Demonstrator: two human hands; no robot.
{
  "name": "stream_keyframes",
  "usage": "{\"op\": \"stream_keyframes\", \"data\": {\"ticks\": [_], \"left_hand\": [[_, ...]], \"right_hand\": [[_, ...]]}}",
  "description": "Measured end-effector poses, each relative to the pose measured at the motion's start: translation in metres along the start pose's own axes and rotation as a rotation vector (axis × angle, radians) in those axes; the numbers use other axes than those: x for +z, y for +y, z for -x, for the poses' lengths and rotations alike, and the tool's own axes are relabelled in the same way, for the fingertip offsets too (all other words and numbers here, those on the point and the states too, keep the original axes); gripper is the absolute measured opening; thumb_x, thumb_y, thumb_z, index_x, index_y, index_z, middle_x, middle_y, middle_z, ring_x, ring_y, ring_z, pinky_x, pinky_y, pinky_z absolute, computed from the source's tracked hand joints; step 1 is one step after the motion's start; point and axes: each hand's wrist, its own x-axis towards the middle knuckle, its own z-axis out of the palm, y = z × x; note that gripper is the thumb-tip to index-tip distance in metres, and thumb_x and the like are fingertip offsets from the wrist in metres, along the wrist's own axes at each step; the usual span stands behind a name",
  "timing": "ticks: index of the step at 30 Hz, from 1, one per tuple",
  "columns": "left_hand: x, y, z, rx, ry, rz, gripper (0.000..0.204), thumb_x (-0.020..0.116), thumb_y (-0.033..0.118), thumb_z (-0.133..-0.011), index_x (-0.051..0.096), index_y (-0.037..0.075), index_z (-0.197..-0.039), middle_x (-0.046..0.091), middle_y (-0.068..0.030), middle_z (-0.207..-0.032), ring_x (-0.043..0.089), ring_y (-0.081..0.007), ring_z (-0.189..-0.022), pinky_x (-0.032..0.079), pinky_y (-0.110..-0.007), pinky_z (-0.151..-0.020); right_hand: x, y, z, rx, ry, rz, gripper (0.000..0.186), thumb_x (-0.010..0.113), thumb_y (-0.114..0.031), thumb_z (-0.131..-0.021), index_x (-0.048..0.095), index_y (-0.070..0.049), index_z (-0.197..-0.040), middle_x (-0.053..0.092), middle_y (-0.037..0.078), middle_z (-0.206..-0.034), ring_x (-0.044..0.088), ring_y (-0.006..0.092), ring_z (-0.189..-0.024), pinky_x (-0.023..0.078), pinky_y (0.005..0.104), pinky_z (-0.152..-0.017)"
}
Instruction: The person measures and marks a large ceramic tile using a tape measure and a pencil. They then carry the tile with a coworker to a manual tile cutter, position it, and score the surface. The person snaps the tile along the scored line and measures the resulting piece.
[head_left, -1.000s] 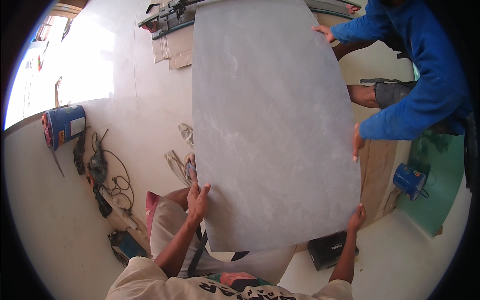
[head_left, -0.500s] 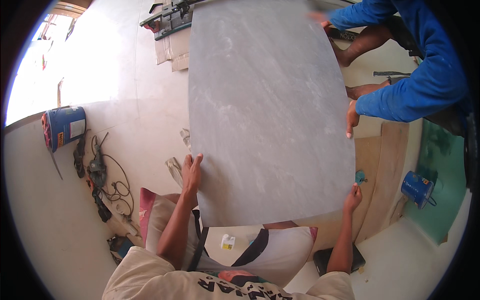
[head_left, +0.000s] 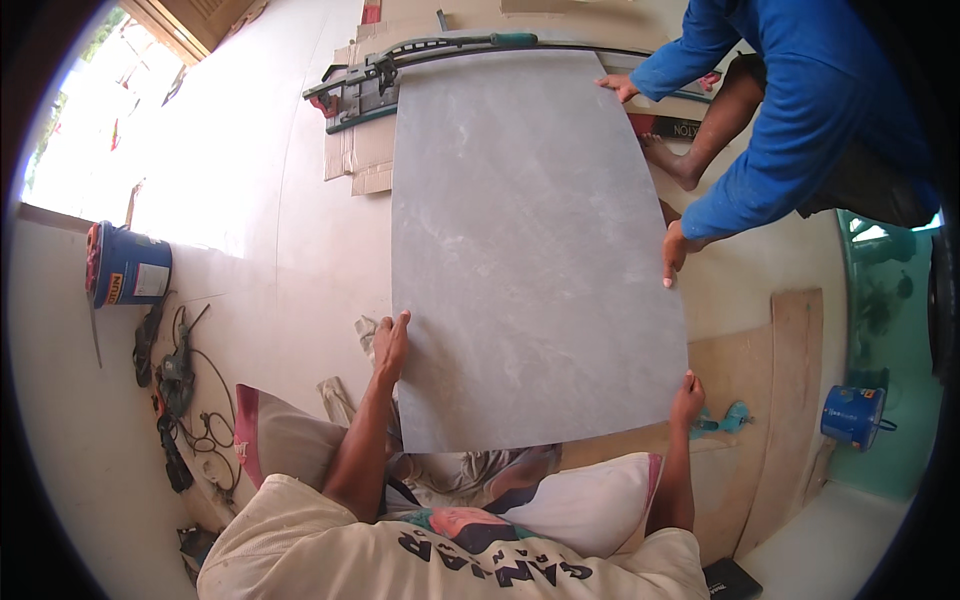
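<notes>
A large grey marbled slab [head_left: 530, 230] stretches before me, its far edge against a long tile cutter [head_left: 370, 90]. My left hand [head_left: 392, 350] grips the slab's left edge near the near corner, fingers wrapped at the side. My right hand [head_left: 687, 398] holds its right edge at the near corner. A co-worker in a blue long sleeve [head_left: 760, 190] kneels or crouches at the right, one hand [head_left: 618, 87] near the far right corner and the other [head_left: 672, 255] farther down that edge.
Cardboard [head_left: 360, 170] lies beside the cutter. At left are a blue bucket [head_left: 130, 262], power tools [head_left: 176, 375] with cords and a bright opening. At right are another blue bucket [head_left: 852, 412], a board [head_left: 785, 420] and green glass [head_left: 890, 310]. A dark case [head_left: 728, 580] sits bottom right.
The slab's near edge has moved up in the view, and its far edge and the cutter now show more fully. My hands and the co-worker's still hold it.
</notes>
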Motion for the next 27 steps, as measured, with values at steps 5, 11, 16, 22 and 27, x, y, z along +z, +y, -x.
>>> {"op": "stream_keyframes", "data": {"ticks": [5, 11, 16, 22, 27], "left_hand": [[0.016, -0.014, -0.03, -0.019, 0.049, 0.005, 0.061, 0.055, 0.053, -0.087, 0.061, -0.006, -0.101, 0.064, -0.0254, -0.098, 0.061, -0.0373, -0.098, 0.045, -0.045, -0.087], [0.026, -0.026, -0.059, -0.054, 0.084, 0.022, 0.063, 0.055, 0.052, -0.087, 0.063, -0.006, -0.107, 0.065, -0.0272, -0.106, 0.061, -0.0398, -0.106, 0.045, -0.045, -0.091], [0.031, -0.04, -0.073, -0.081, 0.081, 0.007, 0.062, 0.054, 0.053, -0.088, 0.064, -0.006, -0.107, 0.065, -0.0281, -0.11, 0.06, -0.0406, -0.108, 0.045, -0.046, -0.092], [0.038, -0.031, -0.083, -0.085, 0.109, 0.042, 0.062, 0.053, 0.052, -0.089, 0.063, -0.005, -0.109, 0.064, -0.0279, -0.111, 0.06, -0.0413, -0.108, 0.045, -0.046, -0.092], [0.048, -0.023, -0.102, -0.042, 0.119, 0.001, 0.063, 0.053, 0.052, -0.088, 0.063, -0.006, -0.109, 0.064, -0.0286, -0.111, 0.06, -0.0408, -0.108, 0.045, -0.045, -0.092]], "right_hand": [[0.047, 0.005, -0.001, 0.007, -0.002, -0.017, 0.045, 0.05, -0.042, -0.098, 0.066, 0.001, -0.096, 0.066, 0.02, -0.088, 0.063, 0.0381, -0.082, 0.046, 0.0453, -0.072], [0.081, 0.012, 0.006, -0.006, 0.016, -0.005, 0.045, 0.05, -0.042, -0.097, 0.067, -0.001, -0.096, 0.068, 0.019, -0.091, 0.064, 0.0399, -0.088, 0.047, 0.0475, -0.074], [0.094, 0.015, 0.007, 0.028, -0.042, -0.011, 0.047, 0.049, -0.043, -0.098, 0.066, 0.0, -0.095, 0.067, 0.02, -0.09, 0.063, 0.0406, -0.085, 0.047, 0.0478, -0.072], [0.108, 0.01, 0.001, -0.004, -0.065, -0.08, 0.049, 0.048, -0.043, -0.098, 0.064, 0.002, -0.094, 0.064, 0.022, -0.085, 0.061, 0.0401, -0.079, 0.045, 0.0473, -0.07], [0.122, 0.005, -0.017, -0.055, -0.064, -0.063, 0.043, 0.051, -0.036, -0.099, 0.061, 0.006, -0.091, 0.062, 0.023, -0.081, 0.059, 0.0373, -0.074, 0.045, 0.0453, -0.069]]}}
